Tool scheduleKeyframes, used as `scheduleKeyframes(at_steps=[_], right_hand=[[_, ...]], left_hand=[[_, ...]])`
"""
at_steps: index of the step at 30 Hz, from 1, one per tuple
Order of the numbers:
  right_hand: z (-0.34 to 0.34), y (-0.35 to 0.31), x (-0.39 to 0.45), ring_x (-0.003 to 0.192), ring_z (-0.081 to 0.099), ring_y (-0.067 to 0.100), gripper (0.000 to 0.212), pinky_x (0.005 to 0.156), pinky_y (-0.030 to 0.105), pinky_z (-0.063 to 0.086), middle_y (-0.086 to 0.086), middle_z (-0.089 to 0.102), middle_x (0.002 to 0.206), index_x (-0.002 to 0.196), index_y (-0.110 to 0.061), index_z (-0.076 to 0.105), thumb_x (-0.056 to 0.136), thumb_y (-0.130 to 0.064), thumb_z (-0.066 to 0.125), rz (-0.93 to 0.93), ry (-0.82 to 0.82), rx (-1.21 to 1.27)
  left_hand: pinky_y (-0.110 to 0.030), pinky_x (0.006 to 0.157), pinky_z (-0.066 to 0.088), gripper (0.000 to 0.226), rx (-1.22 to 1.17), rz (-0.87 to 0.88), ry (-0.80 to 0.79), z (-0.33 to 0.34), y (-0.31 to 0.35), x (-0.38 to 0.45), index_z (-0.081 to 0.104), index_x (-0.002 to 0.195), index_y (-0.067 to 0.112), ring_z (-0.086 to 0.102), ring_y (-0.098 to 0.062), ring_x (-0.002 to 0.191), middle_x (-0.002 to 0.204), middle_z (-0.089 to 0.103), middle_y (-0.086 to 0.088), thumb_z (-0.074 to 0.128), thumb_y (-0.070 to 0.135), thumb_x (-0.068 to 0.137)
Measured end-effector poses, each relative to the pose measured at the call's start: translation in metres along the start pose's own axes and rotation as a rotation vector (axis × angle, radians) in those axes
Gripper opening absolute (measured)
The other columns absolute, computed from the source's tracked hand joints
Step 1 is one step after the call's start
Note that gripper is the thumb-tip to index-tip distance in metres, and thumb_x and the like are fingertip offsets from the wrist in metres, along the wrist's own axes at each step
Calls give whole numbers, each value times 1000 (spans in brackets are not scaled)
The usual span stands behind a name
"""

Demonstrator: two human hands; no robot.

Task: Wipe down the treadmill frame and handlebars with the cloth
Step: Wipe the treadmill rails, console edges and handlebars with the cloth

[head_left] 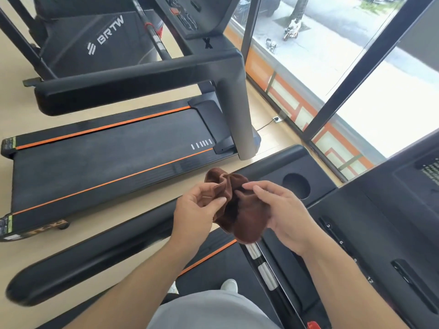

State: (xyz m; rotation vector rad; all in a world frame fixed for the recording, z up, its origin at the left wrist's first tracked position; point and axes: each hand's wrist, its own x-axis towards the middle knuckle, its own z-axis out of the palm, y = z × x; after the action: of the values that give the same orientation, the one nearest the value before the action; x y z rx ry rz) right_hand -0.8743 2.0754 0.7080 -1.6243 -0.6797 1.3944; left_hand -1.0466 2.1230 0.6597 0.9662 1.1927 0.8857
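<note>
Nearest, the treadmill's black side handlebar [95, 255] slants from lower left up to its cup-holder console [297, 188]. Above it both hands pinch a bunched brown cloth [240, 210]: left hand [197, 207] at its left edge, right hand [282, 210] at its right, the cloth hanging lengthwise downward. Beyond, a second treadmill [107, 157] stands on the pale wood floor [35, 115], beside windows [356, 67].
</note>
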Motion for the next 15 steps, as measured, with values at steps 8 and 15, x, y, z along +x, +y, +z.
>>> scheduleKeyframes(at_steps=[8,15], right_hand=[[12,8,-2,109,72,16,60,92,29,59,4,73,121,128,-17,62,88,25,49,-325,-248,-386],[26,5,4,94,66,-6,31,86,12,51,-25,71,103,110,-37,75,93,-12,70,-588,110,-731]], left_hand=[[-45,82,62,19,-107,-37,29,-6,1,1,75,109,13,75,-30,94,101,78,-10,69,5,93],[-37,76,64,16,-134,-45,27,-4,9,-4,75,109,11,76,-27,91,98,79,-8,67,10,95]])
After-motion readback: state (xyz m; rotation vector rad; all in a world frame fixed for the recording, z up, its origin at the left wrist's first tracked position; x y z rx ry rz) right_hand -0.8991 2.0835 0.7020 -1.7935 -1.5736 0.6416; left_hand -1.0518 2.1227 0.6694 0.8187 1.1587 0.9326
